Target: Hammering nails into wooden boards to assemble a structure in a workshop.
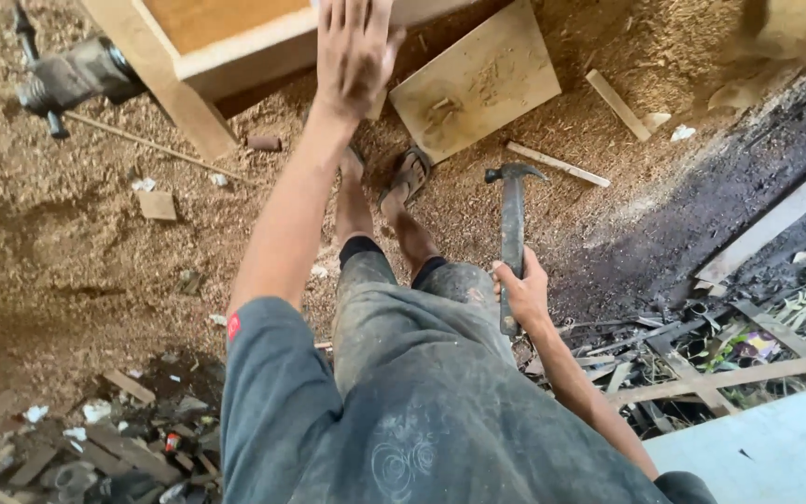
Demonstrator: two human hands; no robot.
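Sawdust floor [95,243], scrap timber lower left and right. Upper left — metal clamp tool [67,79]. Upper centre — wooden frame [207,56], stiff and probably heavy; left hand [354,51] lies flat on its edge, fingers spread, gripping nothing. Centre right — claw hammer [513,233], head-heavy, hard, hanging head-forward; right hand [522,291] wraps the lower handle, where it swings best. Beyond, flat board [478,84].
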